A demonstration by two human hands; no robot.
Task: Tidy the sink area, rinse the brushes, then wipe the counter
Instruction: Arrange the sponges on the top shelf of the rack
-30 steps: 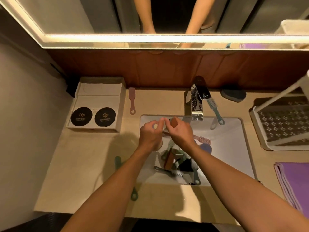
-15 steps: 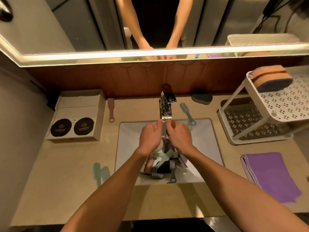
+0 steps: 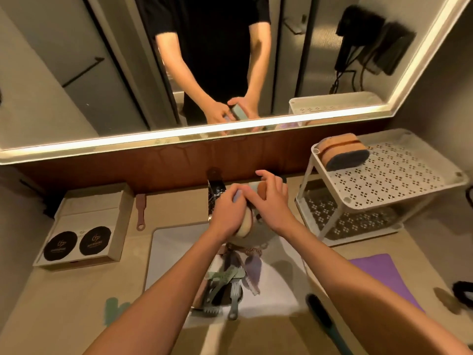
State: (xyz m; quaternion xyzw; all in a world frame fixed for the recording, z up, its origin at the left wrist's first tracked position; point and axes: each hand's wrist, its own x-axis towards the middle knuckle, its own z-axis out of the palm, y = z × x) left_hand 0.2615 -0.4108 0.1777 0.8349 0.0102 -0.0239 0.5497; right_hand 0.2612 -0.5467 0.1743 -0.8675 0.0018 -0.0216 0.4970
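Note:
Both hands are raised above the back of the white sink (image 3: 174, 252), just in front of the chrome faucet (image 3: 215, 193). My left hand (image 3: 226, 213) grips a beige and orange sponge (image 3: 244, 228) from the left. My right hand (image 3: 272, 198) holds the sponge's orange end from the right, with the index finger lifted. The mirror shows both hands on a grey-green block. A pile of several green, grey and lilac brushes (image 3: 230, 283) lies in the basin below the hands.
A white two-tier rack (image 3: 389, 185) stands at the right with another sponge (image 3: 343, 152) on top. A purple cloth (image 3: 378, 275) and a dark brush (image 3: 320, 313) lie on the right counter. A pink brush (image 3: 140, 211), a box (image 3: 82, 237) and a green brush (image 3: 112, 311) are on the left.
Both hands have lifted out of the basin and moved back toward the faucet with the sponge between them. The view has tilted upward, showing more mirror.

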